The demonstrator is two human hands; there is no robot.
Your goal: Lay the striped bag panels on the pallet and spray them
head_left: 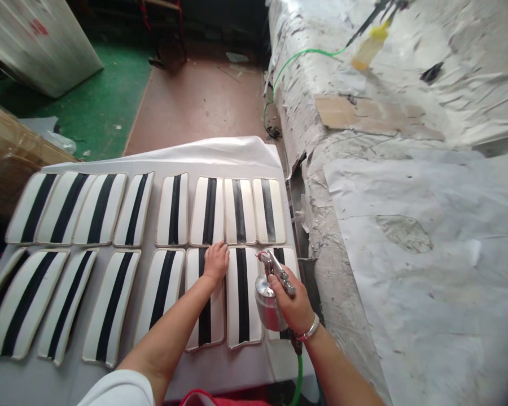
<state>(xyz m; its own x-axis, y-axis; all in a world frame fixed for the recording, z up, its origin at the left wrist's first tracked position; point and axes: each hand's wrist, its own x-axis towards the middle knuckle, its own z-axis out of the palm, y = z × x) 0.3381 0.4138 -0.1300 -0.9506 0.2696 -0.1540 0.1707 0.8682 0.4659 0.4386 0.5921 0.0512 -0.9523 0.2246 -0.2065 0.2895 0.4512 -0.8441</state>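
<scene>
My right hand (295, 301) is closed around a silver spray gun (275, 273) with a metal cup (271, 307) below it. The gun's red-tipped nozzle points left over the near row of panels. My left hand (217, 260) reaches between the two rows, its fingers bent and pressed together at the lower edge of a white panel with a black stripe (198, 211). Several similar curved panels lie in two rows. On the two far-right ones in the back row, such as the rightmost panel (260, 211), the stripe looks greyer.
White sheeting (220, 149) covers the table. To the right runs a paper-covered surface (449, 316) with a cardboard piece (376, 115) and a yellow-topped bottle (370, 48). A green hose (300, 372) trails below the gun. Cardboard boxes (12, 149) stand at left.
</scene>
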